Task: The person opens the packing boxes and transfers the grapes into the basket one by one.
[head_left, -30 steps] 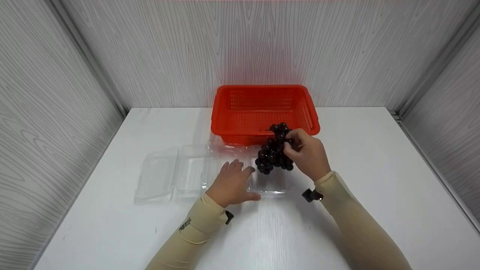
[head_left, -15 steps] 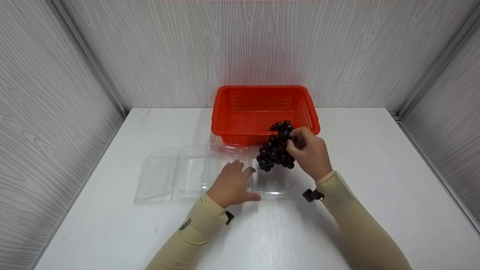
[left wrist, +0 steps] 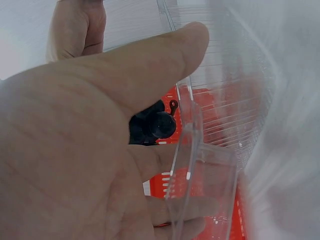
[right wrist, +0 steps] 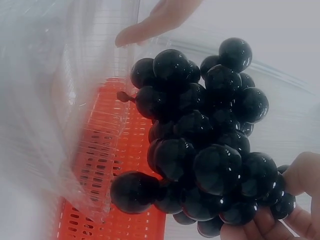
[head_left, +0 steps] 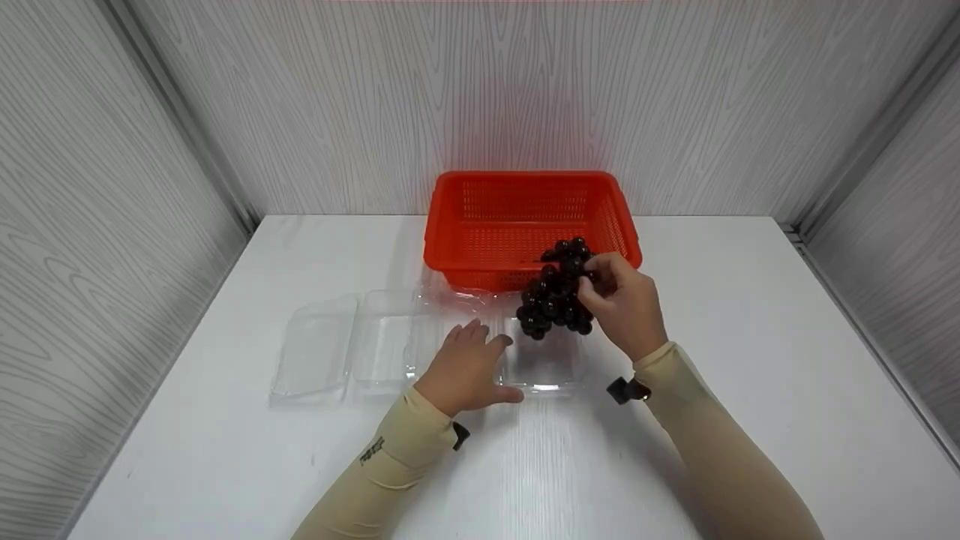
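My right hand (head_left: 626, 304) pinches a bunch of dark grapes (head_left: 555, 300) near its upper right side. The bunch hangs over the right half of a clear plastic clamshell box (head_left: 544, 371) and overlaps the front of the red basket. In the right wrist view, glossy round grapes (right wrist: 217, 167) fill the middle, with fingertips (right wrist: 305, 175) at their lower right. Flat and spread, my left hand (head_left: 465, 367) lies over the middle of the box, its thumb pointing right. The left wrist view has its thumb (left wrist: 165, 55) across a clear plastic edge (left wrist: 187, 130).
Behind the clear box stands a red slotted basket (head_left: 465, 266), close to the back wall. Another clear plastic box (head_left: 315, 349) lies unfolded at the left, overlapping the first. Patterned walls (head_left: 525, 90) enclose the white table (head_left: 720, 300) at the back and sides.
The right hand and the grape bunch have moved slightly up and to the right, showing more of the clear box below. The left hand has stayed in place.
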Motion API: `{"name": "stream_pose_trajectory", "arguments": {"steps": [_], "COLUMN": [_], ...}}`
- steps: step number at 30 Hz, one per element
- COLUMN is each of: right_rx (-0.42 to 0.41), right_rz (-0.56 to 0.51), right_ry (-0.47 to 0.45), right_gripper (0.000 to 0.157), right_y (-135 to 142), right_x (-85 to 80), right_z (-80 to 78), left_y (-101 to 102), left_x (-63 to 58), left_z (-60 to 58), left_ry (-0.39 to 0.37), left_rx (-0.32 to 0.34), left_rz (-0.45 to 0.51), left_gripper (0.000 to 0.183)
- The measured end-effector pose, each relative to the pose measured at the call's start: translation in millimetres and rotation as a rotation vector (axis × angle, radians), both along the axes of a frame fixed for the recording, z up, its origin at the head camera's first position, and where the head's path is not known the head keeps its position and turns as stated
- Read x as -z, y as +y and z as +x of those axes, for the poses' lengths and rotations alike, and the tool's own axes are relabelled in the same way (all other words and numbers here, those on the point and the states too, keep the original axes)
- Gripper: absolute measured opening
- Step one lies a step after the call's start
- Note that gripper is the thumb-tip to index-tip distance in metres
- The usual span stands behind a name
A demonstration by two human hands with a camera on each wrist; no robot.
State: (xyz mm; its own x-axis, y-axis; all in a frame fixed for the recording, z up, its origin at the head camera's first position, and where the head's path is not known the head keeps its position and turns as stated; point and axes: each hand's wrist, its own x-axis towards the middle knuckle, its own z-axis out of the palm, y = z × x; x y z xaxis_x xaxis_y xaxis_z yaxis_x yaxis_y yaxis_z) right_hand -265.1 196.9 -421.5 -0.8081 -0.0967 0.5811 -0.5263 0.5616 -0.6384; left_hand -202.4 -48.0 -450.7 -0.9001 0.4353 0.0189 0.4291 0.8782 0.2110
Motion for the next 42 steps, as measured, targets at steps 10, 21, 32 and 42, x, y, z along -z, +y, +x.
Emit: {"name": "stream_pose_trajectory", "arguments": {"steps": [10, 21, 32, 42], "right_rx": [0.001, 0.002, -0.023, 0.001], "right_rz": [-0.044, -0.059, -0.126, -0.167], "right_ry": [0.013, 0.009, 0.06, 0.036], "right_gripper": [0.012, 0.012, 0.014, 0.015], "right_y": [1.5, 0.9, 3.1, 7.8], "right_x": [-1.1, -1.3, -7.2, -27.2], "right_z": [-1.4, -2.4, -8.1, -30.0], "left_y": [0.5, -0.1, -0.6, 1.4], "left_x": [0.3, 1.0, 0.1, -1.6], "left_z": [0.5, 0.7, 1.2, 0.9], "left_ry": [-0.002, 0.019, 0.014, -0.04], "left_rx": [0.001, 0.003, 0.0, -0.019], "left_rz": [0.02, 0.019, 0.005, 0.011], "left_gripper": [0.073, 0.072, 0.074, 0.076]}}
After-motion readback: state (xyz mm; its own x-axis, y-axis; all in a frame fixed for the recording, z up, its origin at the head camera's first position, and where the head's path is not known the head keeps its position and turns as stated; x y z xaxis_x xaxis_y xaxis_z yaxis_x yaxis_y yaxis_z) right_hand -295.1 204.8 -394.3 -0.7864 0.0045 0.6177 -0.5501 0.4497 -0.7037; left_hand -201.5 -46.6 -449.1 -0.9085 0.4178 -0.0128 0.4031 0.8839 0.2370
